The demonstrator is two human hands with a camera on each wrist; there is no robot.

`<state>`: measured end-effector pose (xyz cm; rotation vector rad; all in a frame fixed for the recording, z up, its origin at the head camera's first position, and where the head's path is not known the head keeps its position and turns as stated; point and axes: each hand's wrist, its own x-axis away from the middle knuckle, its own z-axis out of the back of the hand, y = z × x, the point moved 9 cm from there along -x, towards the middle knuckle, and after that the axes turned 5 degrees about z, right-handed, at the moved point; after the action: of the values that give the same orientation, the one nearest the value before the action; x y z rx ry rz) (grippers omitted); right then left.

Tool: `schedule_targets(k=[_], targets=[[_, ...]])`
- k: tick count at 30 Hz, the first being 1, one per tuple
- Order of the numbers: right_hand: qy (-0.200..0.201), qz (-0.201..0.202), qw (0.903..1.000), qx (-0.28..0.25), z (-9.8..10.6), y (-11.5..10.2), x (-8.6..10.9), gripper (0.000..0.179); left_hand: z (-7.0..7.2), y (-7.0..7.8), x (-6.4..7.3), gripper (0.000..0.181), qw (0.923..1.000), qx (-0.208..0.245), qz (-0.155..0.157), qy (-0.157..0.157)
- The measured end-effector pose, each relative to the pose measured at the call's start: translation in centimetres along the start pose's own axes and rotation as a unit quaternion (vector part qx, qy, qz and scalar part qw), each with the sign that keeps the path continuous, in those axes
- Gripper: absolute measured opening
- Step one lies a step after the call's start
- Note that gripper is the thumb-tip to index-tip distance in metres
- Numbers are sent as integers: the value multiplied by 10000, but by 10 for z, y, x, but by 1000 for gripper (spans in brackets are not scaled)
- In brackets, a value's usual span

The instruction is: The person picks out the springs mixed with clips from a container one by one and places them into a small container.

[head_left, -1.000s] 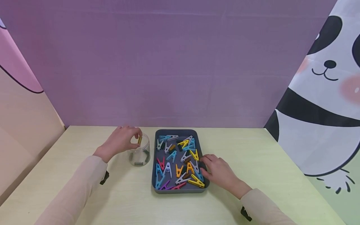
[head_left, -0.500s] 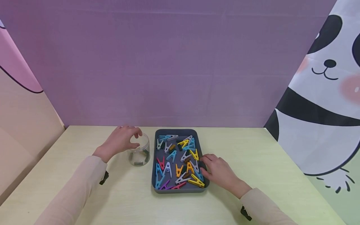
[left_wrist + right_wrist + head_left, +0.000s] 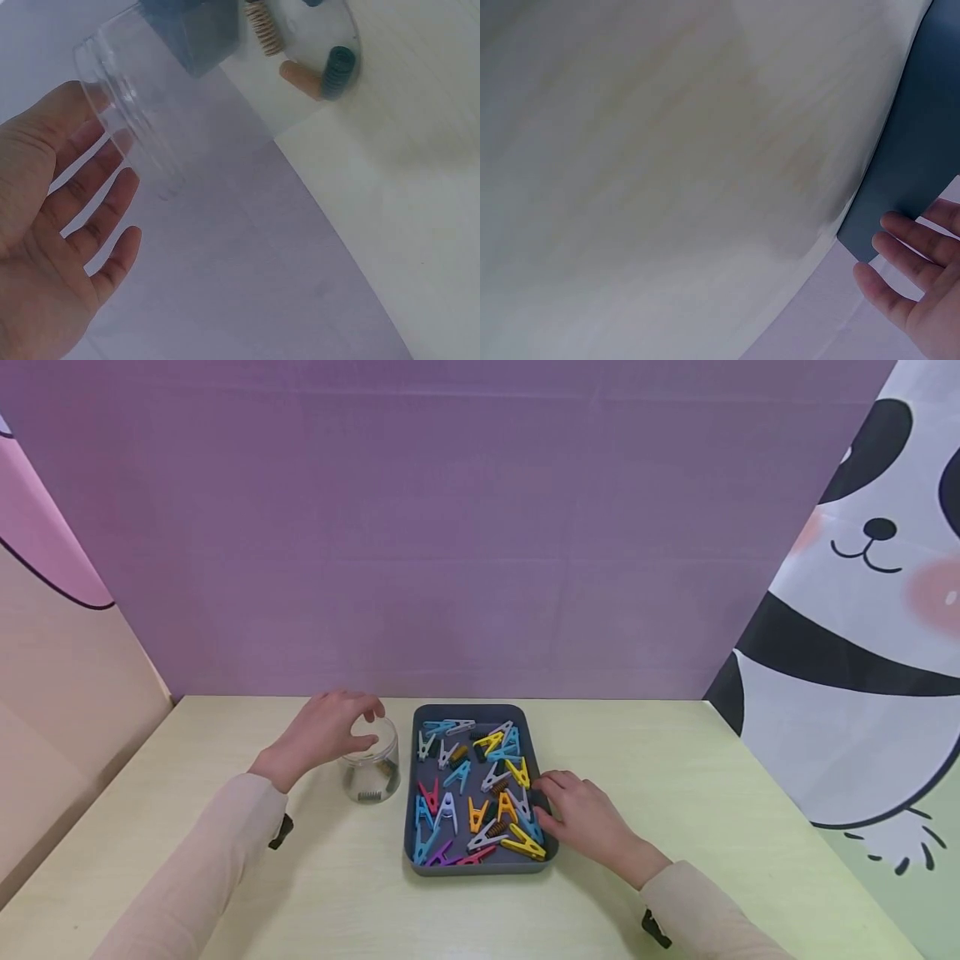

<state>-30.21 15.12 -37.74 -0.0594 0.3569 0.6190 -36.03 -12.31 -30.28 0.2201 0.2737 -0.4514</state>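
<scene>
i see the left hand (image 3: 322, 732) loosely spread at the jar (image 3: 371, 766), the right hand (image 3: 588, 817) resting relaxed against the tray (image 3: 482, 870).

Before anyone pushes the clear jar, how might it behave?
The clear jar looks light, holding only a few springs, so it may tip when pushed. Smooth-sided, it could feel slippery; being round, it would probably roll if toppled.

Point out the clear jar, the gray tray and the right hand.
Clear jar (image 3: 372, 773), head view: middle of its side wall.
Gray tray (image 3: 482, 870), head view: its near outer wall.
Right hand (image 3: 589, 818), head view: back of the hand.
</scene>
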Motion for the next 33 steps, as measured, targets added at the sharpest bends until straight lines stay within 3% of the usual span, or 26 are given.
schedule_targets(k=[6, 11, 21, 33], targets=[[-14, -33, 10000, -51, 0, 0, 0, 30, 7, 16, -1, 30, 9997, -53, -198, 147], [-110, -128, 9998, -72, -2, 1, 1, 31, 7, 31, -2, 29, 9997, -99, -214, 69], [-79, -107, 9999, -47, -1, 1, 0, 31, -14, 61, -3, 31, 9979, -450, -400, -225], [-130, -185, 9997, -94, -3, 2, 1, 31, -41, 100, 3, 29, 9915, -323, -1141, -539]])
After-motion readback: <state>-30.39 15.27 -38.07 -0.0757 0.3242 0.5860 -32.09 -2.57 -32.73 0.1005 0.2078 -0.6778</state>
